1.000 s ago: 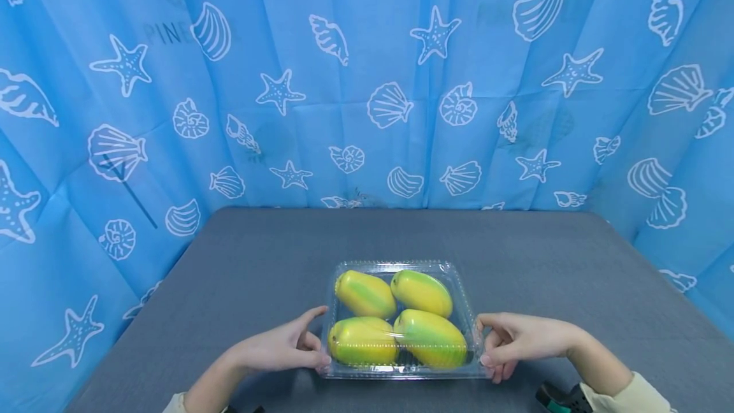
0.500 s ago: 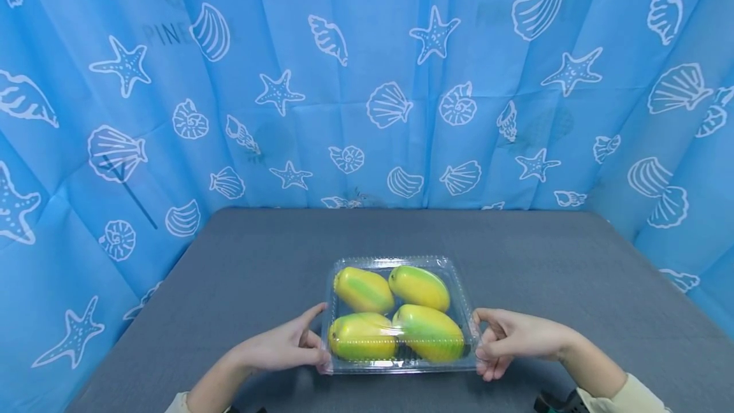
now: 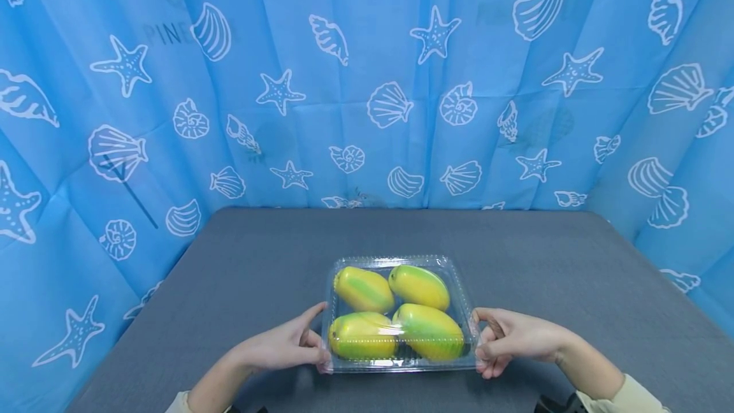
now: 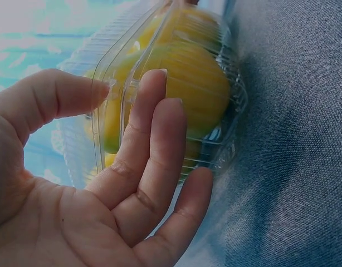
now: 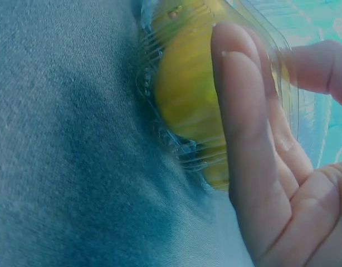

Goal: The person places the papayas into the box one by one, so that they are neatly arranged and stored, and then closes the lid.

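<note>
A clear plastic clamshell box (image 3: 401, 366) with its lid down sits at the front middle of the table. Inside lie several yellow-green mangoes (image 3: 428, 331), in two rows. At the box's left front corner, my left hand (image 3: 281, 344) pinches the rim. The left wrist view has the thumb (image 4: 84, 95) on one side of the rim and the fingers on the other. My right hand (image 3: 524, 340) pinches the rim at the right front corner in the same way. In the right wrist view its fingers (image 5: 243, 105) partly hide the box and a mango.
A dark grey cloth covers the table (image 3: 275, 241). Behind it and along both sides hangs a blue curtain (image 3: 355, 120) printed with white shells and starfish. Pale sleeves (image 3: 625, 397) and dark wrist gear show at the bottom edge.
Over the first half second, both hands and the box shifted slightly away from me, the right side also a little leftward. Since then they have stayed almost still. Both hands keep their grip.
</note>
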`<state>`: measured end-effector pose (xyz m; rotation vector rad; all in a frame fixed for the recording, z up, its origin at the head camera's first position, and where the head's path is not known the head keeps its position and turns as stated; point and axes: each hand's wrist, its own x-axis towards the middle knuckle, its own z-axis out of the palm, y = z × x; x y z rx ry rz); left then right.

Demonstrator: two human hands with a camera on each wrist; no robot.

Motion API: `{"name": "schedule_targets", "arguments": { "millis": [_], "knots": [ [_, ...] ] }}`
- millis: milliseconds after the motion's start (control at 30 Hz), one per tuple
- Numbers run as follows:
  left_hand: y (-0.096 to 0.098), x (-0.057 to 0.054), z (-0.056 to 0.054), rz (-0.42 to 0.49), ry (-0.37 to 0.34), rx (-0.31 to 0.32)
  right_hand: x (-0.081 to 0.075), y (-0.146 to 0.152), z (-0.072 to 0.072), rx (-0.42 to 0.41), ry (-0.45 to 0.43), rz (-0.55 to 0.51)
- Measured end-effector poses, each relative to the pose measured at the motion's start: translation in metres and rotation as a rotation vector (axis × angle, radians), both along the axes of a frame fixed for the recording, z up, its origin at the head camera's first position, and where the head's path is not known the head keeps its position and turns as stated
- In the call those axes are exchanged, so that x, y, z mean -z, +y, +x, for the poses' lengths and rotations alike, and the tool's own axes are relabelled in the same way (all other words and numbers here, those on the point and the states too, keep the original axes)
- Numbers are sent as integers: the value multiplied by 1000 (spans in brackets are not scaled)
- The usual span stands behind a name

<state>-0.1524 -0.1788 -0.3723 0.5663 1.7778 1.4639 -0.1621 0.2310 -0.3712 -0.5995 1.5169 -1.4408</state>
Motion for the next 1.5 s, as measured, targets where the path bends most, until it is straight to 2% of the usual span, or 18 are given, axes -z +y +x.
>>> {"name": "schedule_targets", "arguments": {
  "millis": [633, 1033, 1300, 1500],
  "knots": [
    [1, -1, -2, 13, -31, 7, 3, -4, 3, 60, 13, 20],
    [1, -1, -4, 10, -35, -6, 4, -2, 2, 33, -6, 12],
    [1, 0, -5, 57, -35, 14, 3, -2, 3, 24, -20, 13],
    [1, 2, -5, 102, -43, 5, 3, -1, 3, 18, -33, 13]
  ]
}}
